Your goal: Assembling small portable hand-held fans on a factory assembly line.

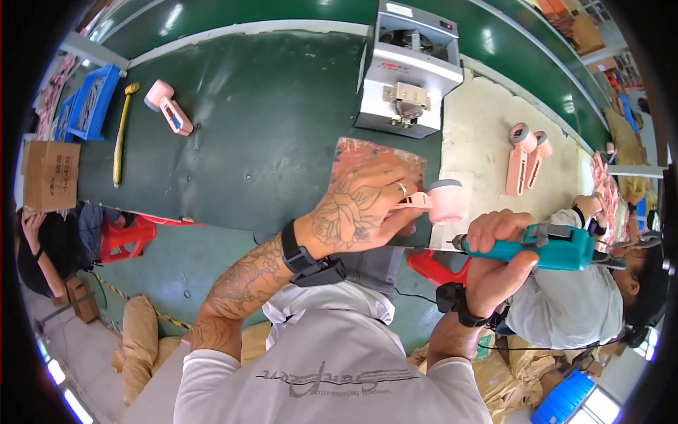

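My left hand (371, 201) is closed round the handle of a pink handheld device (446, 203) with a round, grey-rimmed head. That head points right, and the fingers hide part of the handle. Below the hand lies a worn reddish mat (357, 154) on the green tabletop. In my right hand (498, 247) is a teal electric screwdriver (565, 249), held level with its tip toward the left. The tip is a little below the device's head and apart from it. Behind my hands stands a silver screw feeder (402, 78).
Two more pink devices (521, 155) lie at right on a pale sheet (470, 120). Another pink device (169, 107) and a yellow mallet (123, 134) lie far left, near blue bins (95, 102) and a cardboard box (51, 175). A co-worker (572, 297) sits close at right.
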A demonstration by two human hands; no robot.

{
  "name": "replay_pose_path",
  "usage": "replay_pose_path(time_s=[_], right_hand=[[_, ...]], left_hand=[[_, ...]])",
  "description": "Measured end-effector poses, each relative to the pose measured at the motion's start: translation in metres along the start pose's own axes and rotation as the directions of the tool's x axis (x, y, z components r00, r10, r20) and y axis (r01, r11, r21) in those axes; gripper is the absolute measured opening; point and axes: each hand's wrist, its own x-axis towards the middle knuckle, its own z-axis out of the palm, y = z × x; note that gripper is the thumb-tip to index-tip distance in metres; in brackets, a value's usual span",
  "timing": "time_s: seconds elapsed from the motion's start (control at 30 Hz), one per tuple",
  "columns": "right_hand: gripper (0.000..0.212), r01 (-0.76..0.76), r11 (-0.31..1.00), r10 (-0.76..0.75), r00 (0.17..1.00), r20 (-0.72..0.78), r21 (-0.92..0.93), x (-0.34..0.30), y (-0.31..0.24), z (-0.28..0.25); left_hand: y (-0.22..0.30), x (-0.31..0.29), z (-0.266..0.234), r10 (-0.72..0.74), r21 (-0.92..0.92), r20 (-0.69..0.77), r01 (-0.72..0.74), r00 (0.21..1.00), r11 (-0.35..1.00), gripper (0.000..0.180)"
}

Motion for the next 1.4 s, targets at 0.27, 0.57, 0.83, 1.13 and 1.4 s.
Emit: replay_pose_path(time_s=[0.27,0.57,0.83,1.13,1.4], right_hand=[[0.07,0.075,0.996,-0.077,0.997,0.024,0.053,0.089,0.022,0.056],[0.042,0.161,0.983,-0.157,0.986,0.053,-0.093,0.138,0.06,0.097],[0.032,0.154,0.987,-0.149,0.983,0.108,-0.035,0.139,0.076,0.095],[0.055,-0.014,0.993,0.027,0.994,0.104,-0.12,0.097,0.05,0.07],[0.066,0.06,0.982,-0.054,0.998,0.036,-0.177,0.074,0.043,0.049]], left_hand=[[-0.021,0.0,-0.002,0.005,0.199,0.096,-0.024,0.995,0.98,0.029],[-0.027,-0.006,-0.002,0.009,0.293,0.074,-0.03,0.997,0.956,0.048],[-0.031,-0.008,0.004,0.005,0.355,0.011,-0.008,1.0,0.935,0.051],[-0.03,-0.006,0.002,-0.021,0.335,0.027,0.011,0.999,0.942,0.046],[-0.027,-0.003,-0.001,-0.023,0.324,0.031,0.012,0.999,0.946,0.043]])
